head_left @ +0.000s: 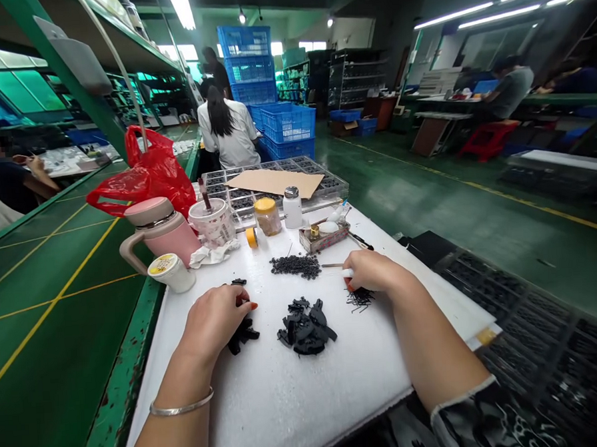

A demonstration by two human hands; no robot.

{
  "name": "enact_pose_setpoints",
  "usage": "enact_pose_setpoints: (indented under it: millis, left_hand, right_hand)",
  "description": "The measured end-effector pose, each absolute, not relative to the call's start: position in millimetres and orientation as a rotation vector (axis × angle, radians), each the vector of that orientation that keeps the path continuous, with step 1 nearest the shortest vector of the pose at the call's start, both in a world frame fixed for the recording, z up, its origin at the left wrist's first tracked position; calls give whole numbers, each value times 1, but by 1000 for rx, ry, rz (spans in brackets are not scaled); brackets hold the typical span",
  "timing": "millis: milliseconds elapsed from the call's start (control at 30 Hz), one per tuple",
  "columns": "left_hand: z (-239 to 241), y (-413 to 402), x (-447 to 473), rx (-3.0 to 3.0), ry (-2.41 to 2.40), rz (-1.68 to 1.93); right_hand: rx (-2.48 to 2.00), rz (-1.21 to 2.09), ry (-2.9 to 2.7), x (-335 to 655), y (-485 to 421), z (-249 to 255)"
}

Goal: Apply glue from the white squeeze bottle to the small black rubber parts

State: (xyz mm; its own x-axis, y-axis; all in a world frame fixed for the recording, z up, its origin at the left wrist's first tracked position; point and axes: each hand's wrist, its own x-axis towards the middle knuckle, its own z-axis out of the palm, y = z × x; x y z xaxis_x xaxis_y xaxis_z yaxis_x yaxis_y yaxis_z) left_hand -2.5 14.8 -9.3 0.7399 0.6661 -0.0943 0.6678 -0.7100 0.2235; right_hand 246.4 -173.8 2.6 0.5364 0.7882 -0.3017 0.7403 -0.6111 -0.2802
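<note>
My left hand [216, 321] rests on the white work mat [287, 397], fingers curled over a few small black plastic parts [241, 333]. My right hand [374, 271] is closed on a thin white-handled tool [338, 269], just above a bunch of thin black pins [360, 299]. Between my hands lies a heap of black plastic parts [306, 324]. A pile of tiny black pieces [295, 265] sits further back on the mat.
Behind the mat stand a pink mug [162, 236], a white tub [171, 270], a plastic cup [212, 221], a yellow-lidded jar [267, 215], a white bottle [292, 207], a small tray [324, 235] and a red bag [146, 175]. Black trays [535, 344] lie right. People work beyond.
</note>
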Motion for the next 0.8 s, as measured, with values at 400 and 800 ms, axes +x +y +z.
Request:
enact_pose_setpoints:
  millis: [400,800]
  left_hand:
    - [-7,19,-7,2639,1045,-9]
    - [1,14,-16,2658,919,-88]
  right_hand:
    - [-2366,606,-1510,251,-178,15]
    - [-2415,510,-1343,255,-176,-2]
